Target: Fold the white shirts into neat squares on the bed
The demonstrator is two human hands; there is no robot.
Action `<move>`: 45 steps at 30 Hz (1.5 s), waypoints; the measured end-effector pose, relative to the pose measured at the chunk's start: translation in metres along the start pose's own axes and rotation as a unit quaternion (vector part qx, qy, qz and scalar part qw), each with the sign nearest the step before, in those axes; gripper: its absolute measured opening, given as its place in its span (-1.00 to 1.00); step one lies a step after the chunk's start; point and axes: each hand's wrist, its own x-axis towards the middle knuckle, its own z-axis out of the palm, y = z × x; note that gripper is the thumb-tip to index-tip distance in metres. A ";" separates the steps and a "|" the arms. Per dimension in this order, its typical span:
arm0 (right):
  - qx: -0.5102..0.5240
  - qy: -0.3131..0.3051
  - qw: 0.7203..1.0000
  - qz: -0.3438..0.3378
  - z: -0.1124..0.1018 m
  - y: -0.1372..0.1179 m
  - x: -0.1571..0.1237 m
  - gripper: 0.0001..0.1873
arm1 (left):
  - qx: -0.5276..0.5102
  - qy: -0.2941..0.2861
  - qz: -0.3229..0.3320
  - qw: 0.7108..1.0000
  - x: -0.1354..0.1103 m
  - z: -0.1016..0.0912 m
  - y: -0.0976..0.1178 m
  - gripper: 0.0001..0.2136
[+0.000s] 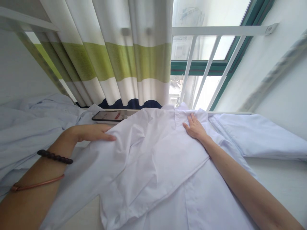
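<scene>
A white long-sleeved coat (165,150) is spread in front of me, its collar end toward the window and one sleeve folded across its front. My left hand (96,132) is at its left shoulder edge, thumb on top of the cloth and the other fingers tucked out of sight beneath, gripping it. Dark beads and a reddish band circle that wrist. Near the collar, my right hand (195,127) lies flat on the coat with its fingers spread. A button shows by the cuff at the bottom.
Piled white cloth (28,127) lies on the left, and a folded white garment (266,137) on the right. A phone (107,116) rests beyond my left hand. Behind are a curtain (115,60) with a green band, a white railing (218,31) and a window.
</scene>
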 end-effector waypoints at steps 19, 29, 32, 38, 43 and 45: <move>0.053 0.003 0.998 -0.034 -0.031 -0.015 -0.003 -0.62 | -0.067 -0.179 0.077 0.979 0.056 0.069 0.096 -0.56; 0.156 -0.269 0.937 -0.162 -0.079 -0.060 -0.036 -0.72 | 0.047 -0.209 -0.014 0.977 0.046 0.054 0.053 -0.67; 0.144 -0.279 0.935 -0.165 -0.085 -0.063 -0.040 -0.72 | 0.076 -0.271 0.041 0.959 0.042 0.057 0.053 -0.74; 0.204 -0.279 0.922 -0.174 -0.103 -0.061 -0.044 -0.63 | -0.152 -0.240 0.137 0.949 0.043 0.076 0.071 -0.73; 0.351 -0.310 0.867 -0.171 -0.124 -0.067 -0.055 -0.47 | -0.393 -0.193 0.175 0.882 0.045 0.103 0.092 -0.79; 0.362 -0.338 0.847 -0.193 -0.126 -0.070 -0.059 -0.48 | -0.386 -0.219 0.178 0.878 0.046 0.112 0.094 -0.72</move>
